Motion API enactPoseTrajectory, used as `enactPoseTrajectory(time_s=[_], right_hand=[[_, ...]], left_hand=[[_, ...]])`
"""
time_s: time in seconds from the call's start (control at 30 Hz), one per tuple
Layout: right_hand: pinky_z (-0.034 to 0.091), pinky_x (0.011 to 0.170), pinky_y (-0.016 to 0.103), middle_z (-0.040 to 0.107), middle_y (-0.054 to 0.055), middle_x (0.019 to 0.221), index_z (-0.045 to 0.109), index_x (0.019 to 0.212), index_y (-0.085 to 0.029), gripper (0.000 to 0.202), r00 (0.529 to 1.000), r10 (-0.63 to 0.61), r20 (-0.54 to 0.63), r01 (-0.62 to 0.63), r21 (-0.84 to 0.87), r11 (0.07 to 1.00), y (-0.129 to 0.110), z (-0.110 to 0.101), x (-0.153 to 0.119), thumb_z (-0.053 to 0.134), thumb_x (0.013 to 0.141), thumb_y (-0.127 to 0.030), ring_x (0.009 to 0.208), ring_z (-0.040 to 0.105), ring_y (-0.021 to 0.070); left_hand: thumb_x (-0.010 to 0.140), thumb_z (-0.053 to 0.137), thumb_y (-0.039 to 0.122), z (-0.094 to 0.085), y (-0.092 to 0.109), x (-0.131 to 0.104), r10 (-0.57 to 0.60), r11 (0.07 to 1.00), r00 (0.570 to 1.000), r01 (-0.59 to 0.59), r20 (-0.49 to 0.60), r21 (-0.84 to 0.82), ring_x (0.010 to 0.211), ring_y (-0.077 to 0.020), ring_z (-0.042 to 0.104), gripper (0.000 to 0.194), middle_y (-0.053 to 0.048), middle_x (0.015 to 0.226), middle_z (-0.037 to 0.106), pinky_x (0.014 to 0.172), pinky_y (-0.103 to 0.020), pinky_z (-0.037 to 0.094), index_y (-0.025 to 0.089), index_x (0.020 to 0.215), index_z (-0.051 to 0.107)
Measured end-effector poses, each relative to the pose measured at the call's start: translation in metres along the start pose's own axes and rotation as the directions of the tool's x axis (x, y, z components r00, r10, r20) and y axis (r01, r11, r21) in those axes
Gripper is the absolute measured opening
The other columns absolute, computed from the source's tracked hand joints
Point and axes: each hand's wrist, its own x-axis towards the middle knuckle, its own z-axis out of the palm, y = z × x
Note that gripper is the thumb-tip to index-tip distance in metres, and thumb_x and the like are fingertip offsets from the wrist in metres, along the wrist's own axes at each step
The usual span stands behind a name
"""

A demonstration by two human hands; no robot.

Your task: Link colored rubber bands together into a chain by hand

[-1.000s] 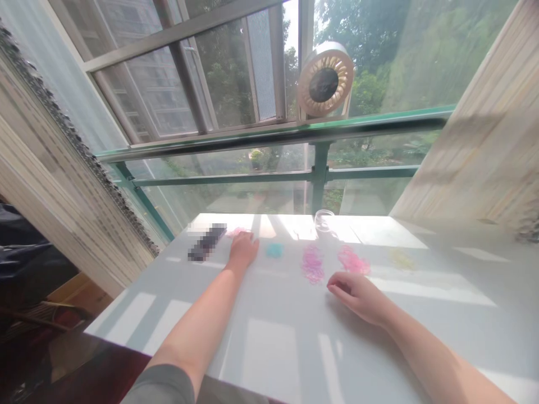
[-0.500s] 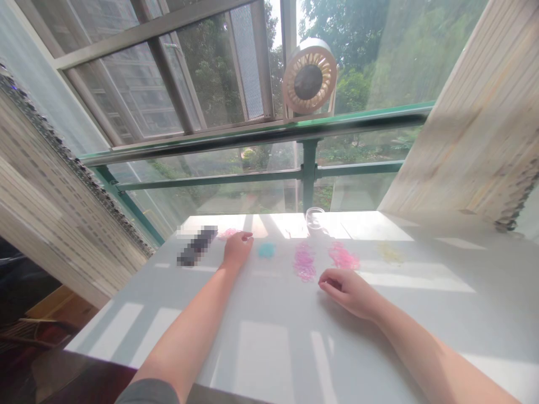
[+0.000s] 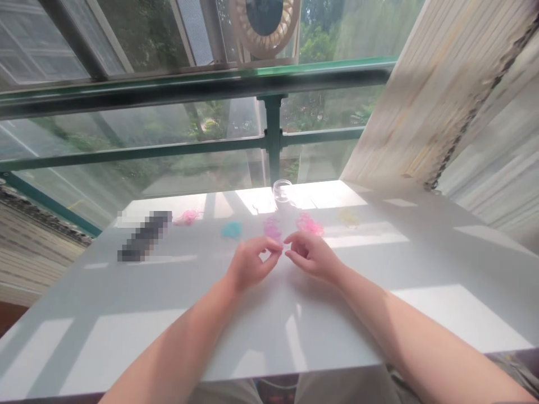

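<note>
My left hand [image 3: 255, 261] is over the white table, with thumb and index finger closed in a pinch at their tips. Whatever may be between them is too small to make out. Close beside it on the right is my right hand [image 3: 310, 252], its fingers curled and the thumb tip a little apart from the index fingertip; nothing shows in it. Just beyond the hands lie a purple pile of small thin loops [image 3: 272, 225] and a bright pink pile [image 3: 309, 223], partly covered by the right hand. A turquoise pile [image 3: 232, 229] lies to the left.
Farther left are a pink-red pile [image 3: 188, 217] and a blurred-out dark object [image 3: 145, 235]. A pale yellow pile [image 3: 348, 217] lies right. A clear round container [image 3: 282, 191] stands at the table's [image 3: 357, 325] back edge. Beyond are a green railing [image 3: 189, 90] and a fan [image 3: 269, 33].
My left hand has come from the pink-red pile at the left to the middle, beside my right hand, and now pinches. The view has tilted down and turned right.
</note>
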Motion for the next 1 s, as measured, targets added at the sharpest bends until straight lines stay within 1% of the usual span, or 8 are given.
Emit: enactPoseTrajectory(time_s=[0.17, 0.33, 0.47, 0.57, 0.63, 0.7, 0.8, 1.0], right_hand=[[0.028, 0.044, 0.021, 0.043, -0.006, 0.053, 0.055, 0.083, -0.018, 0.008, 0.999, -0.034, 0.016, 0.033, 0.043, 0.999, -0.0008, 0.0022, -0.0005, 0.055, 0.08, -0.025, 0.045, 0.035, 0.0064], [0.028, 0.043, 0.021, 0.041, -0.006, 0.051, 0.054, 0.078, -0.018, 0.005, 0.997, -0.072, -0.005, 0.072, 0.042, 0.997, -0.0029, 0.0021, -0.0021, 0.054, 0.08, -0.023, 0.046, 0.033, 0.007], [0.029, 0.045, 0.021, 0.041, -0.005, 0.051, 0.055, 0.076, -0.018, 0.005, 0.995, -0.093, -0.023, 0.094, 0.024, 0.995, -0.0053, 0.0019, -0.0028, 0.054, 0.08, -0.022, 0.046, 0.033, 0.0073], [0.029, 0.045, 0.022, 0.043, -0.005, 0.053, 0.055, 0.073, -0.018, 0.006, 0.992, -0.114, -0.048, 0.115, 0.017, 0.993, -0.0063, 0.0021, -0.0027, 0.054, 0.079, -0.02, 0.047, 0.034, 0.0075], [0.03, 0.046, 0.022, 0.043, -0.004, 0.054, 0.056, 0.073, -0.018, 0.007, 0.989, -0.135, -0.064, 0.136, 0.011, 0.991, -0.0068, 0.0024, -0.0027, 0.054, 0.079, -0.02, 0.048, 0.034, 0.0075], [0.03, 0.047, 0.022, 0.044, -0.004, 0.055, 0.057, 0.073, -0.018, 0.006, 0.985, -0.158, -0.072, 0.159, 0.001, 0.987, -0.0072, 0.0028, -0.0027, 0.054, 0.079, -0.019, 0.049, 0.034, 0.0076], [0.031, 0.048, 0.022, 0.044, -0.004, 0.055, 0.059, 0.073, -0.018, 0.006, 0.982, -0.177, -0.072, 0.177, -0.007, 0.984, -0.0074, 0.0032, -0.0026, 0.055, 0.079, -0.019, 0.049, 0.035, 0.0078], [0.031, 0.047, 0.022, 0.045, -0.004, 0.054, 0.058, 0.075, -0.019, 0.005, 0.989, -0.137, -0.062, 0.138, 0.005, 0.99, -0.0045, 0.0033, -0.0029, 0.056, 0.079, -0.022, 0.048, 0.034, 0.0077]], left_hand=[[0.081, 0.054, 0.013, -0.0057, -0.001, 0.0002, 0.181, 0.982, 0.983, -0.182, 0.013, 0.049, 0.076, -0.0119, 0.064, 0.011, -0.001, 0.082, 0.07, 0.072, -0.024, 0.05, 0.021, 0.081, 0.062], [0.08, 0.055, 0.013, -0.0078, -0.0008, -0.0006, 0.256, 0.963, 0.966, -0.257, 0.024, 0.079, 0.08, -0.0129, 0.064, 0.012, -0.002, 0.085, 0.07, 0.074, -0.024, 0.051, 0.021, 0.083, 0.062], [0.08, 0.054, 0.013, -0.0083, -0.0017, -0.0016, 0.245, 0.968, 0.969, -0.246, 0.019, 0.055, 0.078, -0.013, 0.065, 0.011, -0.002, 0.083, 0.07, 0.073, -0.025, 0.051, 0.021, 0.082, 0.062], [0.079, 0.057, 0.018, -0.0079, -0.0016, -0.003, 0.197, 0.98, 0.98, -0.196, -0.024, 0.048, 0.074, -0.0133, 0.064, 0.006, -0.003, 0.079, 0.069, 0.071, -0.026, 0.052, 0.02, 0.083, 0.061], [0.077, 0.06, 0.021, -0.0076, -0.001, -0.0039, 0.168, 0.985, 0.985, -0.166, -0.048, 0.056, 0.074, -0.0135, 0.064, 0.007, -0.003, 0.079, 0.069, 0.07, -0.026, 0.052, 0.019, 0.085, 0.06], [0.076, 0.062, 0.022, -0.0075, -0.0003, -0.0043, 0.153, 0.987, 0.987, -0.15, -0.042, 0.063, 0.074, -0.0133, 0.064, 0.01, -0.002, 0.079, 0.069, 0.07, -0.026, 0.052, 0.019, 0.086, 0.061], [0.077, 0.061, 0.022, -0.0078, -0.0001, -0.0042, 0.146, 0.987, 0.989, -0.145, -0.02, 0.065, 0.071, -0.0126, 0.063, 0.008, -0.002, 0.077, 0.069, 0.069, -0.025, 0.051, 0.02, 0.085, 0.063], [0.078, 0.058, 0.022, -0.0083, -0.0026, -0.0039, 0.152, 0.987, 0.988, -0.15, -0.018, 0.064, 0.066, -0.0122, 0.064, 0.006, 0.0, 0.071, 0.069, 0.066, -0.024, 0.051, 0.02, 0.08, 0.064]])
